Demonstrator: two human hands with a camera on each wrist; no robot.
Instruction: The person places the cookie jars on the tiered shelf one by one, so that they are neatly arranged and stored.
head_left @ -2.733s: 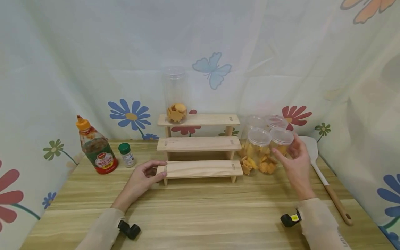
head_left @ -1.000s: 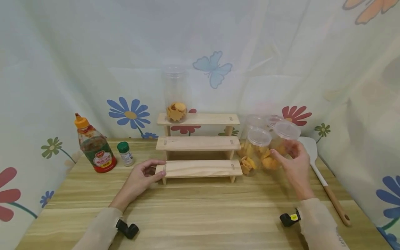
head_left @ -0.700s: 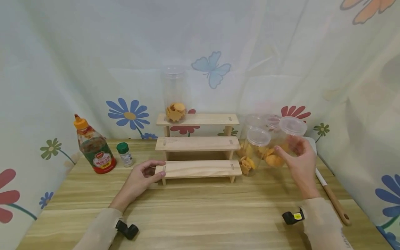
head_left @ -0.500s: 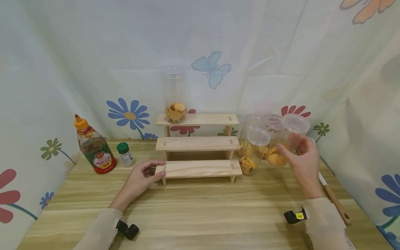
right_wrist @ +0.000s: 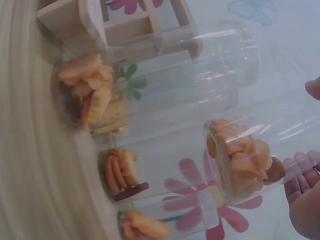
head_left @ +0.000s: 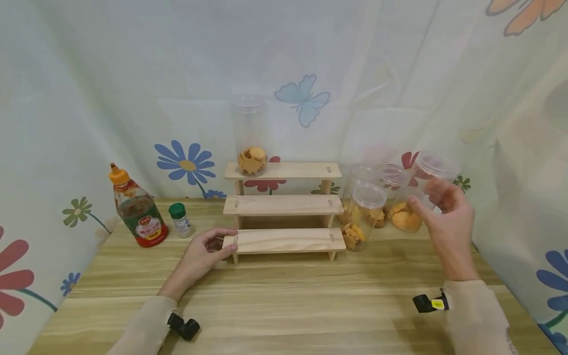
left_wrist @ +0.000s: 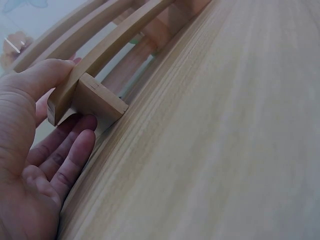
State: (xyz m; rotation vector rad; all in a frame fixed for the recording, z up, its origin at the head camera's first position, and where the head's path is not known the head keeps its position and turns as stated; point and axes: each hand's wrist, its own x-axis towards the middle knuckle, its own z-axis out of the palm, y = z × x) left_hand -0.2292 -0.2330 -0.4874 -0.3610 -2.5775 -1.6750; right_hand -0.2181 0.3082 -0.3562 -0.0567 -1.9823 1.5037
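Observation:
My right hand (head_left: 450,222) grips a clear lidded jar (head_left: 406,217) by its upper part. The jar is tilted and raised, with orange-brown crackers in its bottom. In the right wrist view its base (right_wrist: 240,165) hangs apart from the table, and the fingers curve round its side. My left hand (head_left: 199,254) holds the left end of a three-tier wooden shelf (head_left: 284,240). In the left wrist view the thumb lies over the bottom board (left_wrist: 75,87), and other fingers curl below by the leg (left_wrist: 100,97).
Several clear jars with crackers, one in front (head_left: 366,212), stand right of the shelf. A tall jar (head_left: 250,133) stands on the top tier's left. To the left are a sauce bottle (head_left: 142,217) and a green-capped shaker (head_left: 180,221). A flowered curtain (head_left: 306,44) hangs behind.
My right hand has lifted the jar from the front of the group and carried it right and up. The arm now hides the white spatula. My left hand has stayed on the shelf.

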